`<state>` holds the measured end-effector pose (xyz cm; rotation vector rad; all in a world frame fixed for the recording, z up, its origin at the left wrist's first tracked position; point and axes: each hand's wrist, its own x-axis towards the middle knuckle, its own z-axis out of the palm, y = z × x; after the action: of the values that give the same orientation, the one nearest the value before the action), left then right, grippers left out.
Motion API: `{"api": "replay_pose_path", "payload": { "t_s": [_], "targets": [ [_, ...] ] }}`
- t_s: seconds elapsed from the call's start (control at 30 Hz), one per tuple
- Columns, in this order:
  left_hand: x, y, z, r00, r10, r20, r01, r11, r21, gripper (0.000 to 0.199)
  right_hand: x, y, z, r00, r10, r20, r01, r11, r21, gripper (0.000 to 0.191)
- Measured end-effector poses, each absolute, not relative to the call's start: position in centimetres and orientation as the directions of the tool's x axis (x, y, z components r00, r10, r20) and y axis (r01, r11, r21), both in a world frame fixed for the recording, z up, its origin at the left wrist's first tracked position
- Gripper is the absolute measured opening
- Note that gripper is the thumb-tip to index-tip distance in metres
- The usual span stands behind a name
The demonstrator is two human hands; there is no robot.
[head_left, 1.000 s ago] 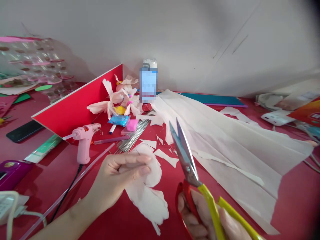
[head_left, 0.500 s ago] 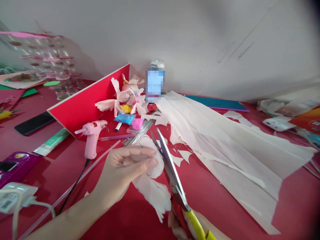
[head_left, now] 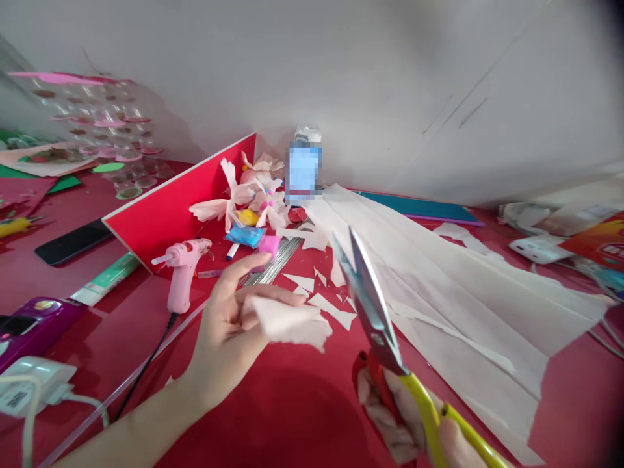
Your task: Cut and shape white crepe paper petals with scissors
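Observation:
Pale paper petals (head_left: pixel 297 325) rest between the thumb and fingers of my left hand (head_left: pixel 236 318), whose index finger is raised. My right hand (head_left: pixel 409 416) is wrapped round the red and yellow handles of a pair of scissors (head_left: pixel 374 312). The scissor blades are slightly parted, point up and away, and stand to the right of the petals without touching them. White paper scraps (head_left: pixel 334 311) lie on the red table (head_left: pixel 273 416) beyond my hands. A long sheet of white crepe paper (head_left: pixel 439 273) stretches across the right side.
A pink glue gun (head_left: pixel 180 273) stands left, before a red board (head_left: pixel 180 201). Paper flowers (head_left: pixel 244 195), a blue packet (head_left: pixel 244 235) and metal wires (head_left: pixel 275 260) are near the middle. A lit phone (head_left: pixel 303 170) leans at the wall. Farther left are a black phone (head_left: pixel 73 242) and a white plug (head_left: pixel 36 387).
The scissors and my right hand have moved right, away from the petals. My left index finger has lifted, and the petals have turned and folded in my left hand. More scraps show on the table.

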<state>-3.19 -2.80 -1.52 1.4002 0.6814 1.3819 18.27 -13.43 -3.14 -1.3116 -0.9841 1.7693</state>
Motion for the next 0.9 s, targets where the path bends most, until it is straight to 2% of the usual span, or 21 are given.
{"api": "replay_pose_path", "payload": {
  "t_s": [0.03,0.1,0.17,0.27,0.37,0.53,0.67,0.73,0.83,0.9],
  "targets": [
    [-3.4,-2.8,-1.6,0.174,0.864,0.473,-0.214,-0.436,0.874,0.058,18.5,-13.3,-3.0,-0.264,0.846,-0.463,-0.154,-0.511,-0.846,0.072],
    [-3.9,-2.8,-1.8,0.200,0.715,0.670,-0.101,-0.665,0.740,0.060,18.5,-13.1,-2.7,-0.331,0.809,-0.485,-0.253,-0.571,-0.781,0.067],
    [-4.4,-2.8,-1.8,0.325,0.485,0.812,0.028,-0.863,0.505,0.054,18.1,-13.2,-2.3,-0.374,0.831,-0.411,-0.314,-0.531,-0.787,0.062],
    [-5.0,-2.8,-1.6,0.507,0.193,0.840,0.084,-0.981,0.175,0.048,17.6,-13.2,-1.3,-0.364,0.866,-0.344,-0.266,-0.451,-0.852,0.045],
    [-5.1,-2.9,-1.4,0.573,0.106,0.813,0.119,-0.992,0.045,0.032,17.6,-12.8,-0.2,-0.304,0.869,-0.390,-0.126,-0.442,-0.888,0.034],
    [-5.2,-3.3,-1.8,0.636,0.123,0.762,0.155,-0.987,0.030,0.028,17.6,-11.7,1.3,-0.244,0.889,-0.388,-0.075,-0.416,-0.906,0.041],
    [-5.5,-3.4,-2.3,0.631,0.165,0.758,0.145,-0.985,0.094,0.048,17.4,-11.6,1.8,-0.292,0.889,-0.353,-0.113,-0.399,-0.910,0.037],
    [-5.7,-3.4,-2.4,0.659,0.195,0.726,0.121,-0.981,0.153,0.061,17.3,-11.6,1.7,-0.287,0.899,-0.329,-0.126,-0.376,-0.918,0.035],
    [-5.6,-3.5,-2.3,0.672,0.264,0.692,0.092,-0.957,0.275,0.070,17.2,-11.5,1.5,-0.224,0.923,-0.313,-0.142,-0.349,-0.926,0.031],
    [-5.2,-3.7,-2.2,0.627,0.373,0.684,0.088,-0.906,0.414,0.073,17.2,-11.2,1.2,-0.140,0.945,-0.296,-0.084,-0.309,-0.947,0.028]
  ]
}}
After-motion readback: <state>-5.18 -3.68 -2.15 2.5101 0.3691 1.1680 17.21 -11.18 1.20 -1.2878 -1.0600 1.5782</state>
